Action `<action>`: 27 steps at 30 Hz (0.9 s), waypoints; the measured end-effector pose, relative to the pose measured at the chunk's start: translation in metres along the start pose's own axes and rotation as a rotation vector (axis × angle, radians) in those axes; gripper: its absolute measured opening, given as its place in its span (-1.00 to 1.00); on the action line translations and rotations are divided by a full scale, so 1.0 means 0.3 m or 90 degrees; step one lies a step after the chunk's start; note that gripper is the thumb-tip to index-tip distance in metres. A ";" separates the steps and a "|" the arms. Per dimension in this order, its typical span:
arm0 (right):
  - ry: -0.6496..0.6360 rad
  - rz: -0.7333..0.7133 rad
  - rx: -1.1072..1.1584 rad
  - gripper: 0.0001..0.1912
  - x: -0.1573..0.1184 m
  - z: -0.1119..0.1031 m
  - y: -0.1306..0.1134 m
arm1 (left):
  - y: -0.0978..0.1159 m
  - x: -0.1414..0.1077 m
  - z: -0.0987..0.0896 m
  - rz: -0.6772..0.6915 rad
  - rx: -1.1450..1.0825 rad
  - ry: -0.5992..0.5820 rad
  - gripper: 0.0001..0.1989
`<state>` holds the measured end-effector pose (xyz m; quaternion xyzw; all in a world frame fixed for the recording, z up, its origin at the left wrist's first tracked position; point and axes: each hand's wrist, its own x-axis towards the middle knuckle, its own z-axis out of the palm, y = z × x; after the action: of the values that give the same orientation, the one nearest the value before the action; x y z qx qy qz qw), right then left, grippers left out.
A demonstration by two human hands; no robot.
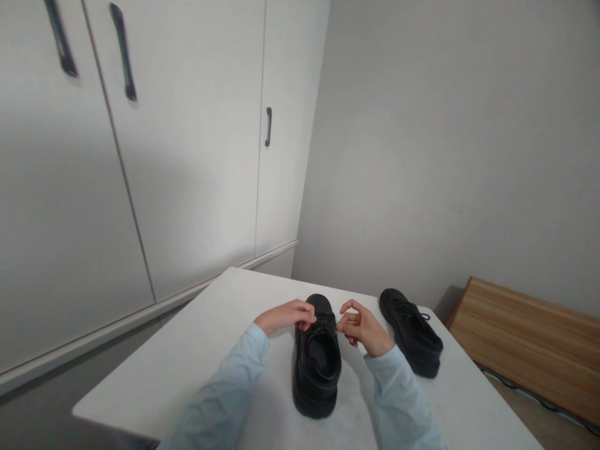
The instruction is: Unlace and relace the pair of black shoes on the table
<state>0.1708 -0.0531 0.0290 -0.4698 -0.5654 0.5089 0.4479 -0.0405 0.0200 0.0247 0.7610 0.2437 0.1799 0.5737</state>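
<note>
A black lace-up shoe (317, 369) stands on the white table, its toe pointing away from me and its opening toward me. At the left side of its laces (325, 322), my left hand (293, 314) is closed in a pinch on a lace. My right hand (360, 326) pinches at the right side of the same laces, thumb and index finger together and the other fingers curled. The lace ends between the fingertips are thin and hard to make out. Farther right sits a second black shoe (412, 334), its laces tied with a small loop showing.
The white table (187, 356) has its far edge near a grey wall (422, 156). White cabinet doors (197, 156) with dark handles rise at the left. Beyond the table's right edge is a wooden piece of furniture (529, 337), with a cable below it.
</note>
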 end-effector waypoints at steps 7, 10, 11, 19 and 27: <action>-0.020 0.009 0.052 -0.69 -0.003 -0.015 0.019 | -0.014 -0.007 -0.019 -0.022 -0.019 -0.052 -0.74; -0.030 0.029 0.070 -0.69 -0.001 -0.022 0.028 | -0.024 -0.008 -0.023 -0.025 -0.035 -0.062 -0.73; -0.034 0.037 0.074 -0.68 0.001 -0.025 0.031 | -0.027 -0.007 -0.024 -0.026 -0.037 -0.066 -0.72; -0.050 0.079 0.065 -0.61 0.008 -0.039 0.047 | -0.032 -0.010 -0.031 -0.054 -0.029 -0.064 -0.74; -0.055 0.082 0.062 -0.58 0.012 -0.039 0.059 | -0.033 -0.014 -0.032 -0.061 -0.017 -0.058 -0.64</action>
<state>0.1832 -0.0469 0.0125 -0.4608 -0.5272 0.5833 0.4118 -0.0510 0.0273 0.0179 0.7482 0.2510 0.1209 0.6021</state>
